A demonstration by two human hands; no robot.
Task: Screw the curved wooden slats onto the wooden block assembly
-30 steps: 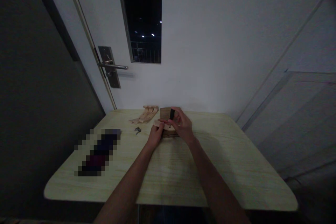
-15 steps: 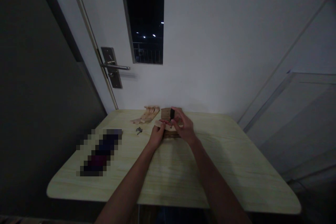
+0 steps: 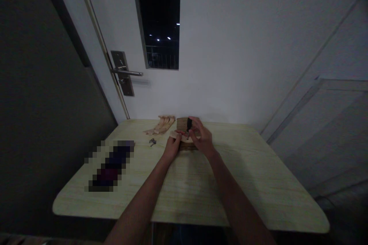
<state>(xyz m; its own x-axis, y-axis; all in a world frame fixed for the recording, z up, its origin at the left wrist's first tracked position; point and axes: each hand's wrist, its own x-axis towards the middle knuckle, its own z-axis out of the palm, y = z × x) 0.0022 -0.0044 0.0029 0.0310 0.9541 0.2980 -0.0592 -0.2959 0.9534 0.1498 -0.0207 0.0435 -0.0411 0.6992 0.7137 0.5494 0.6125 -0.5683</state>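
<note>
My right hand [image 3: 204, 138] is closed, thumb and fingers pinching a short screwdriver with a black handle [image 3: 189, 123]. The tool stands nearly upright, its lower end at a pale wooden strip [image 3: 173, 134]. My left hand [image 3: 171, 147] grips this strip near its left end, the thumb on top. Underneath and behind lies a brown, wood-like block [image 3: 181, 123], partly hidden by both hands. Something reddish [image 3: 179, 132] shows between the hands, too small to make out. What the tool's tip touches is not clear.
Several pale, curved wooden pieces [image 3: 163, 124] lie at the back of the table [image 3: 253, 183]. Small metal pieces, perhaps screws [image 3: 152, 142], sit left of my left hand. A blurred-out dark object [image 3: 115, 166] lies further left. A white door with a metal handle [image 3: 128, 72] stands behind.
The screwdriver's black handle shows a little more fully between the right fingers, which have shifted slightly. My left hand, the strip and the other pieces look unmoved.
</note>
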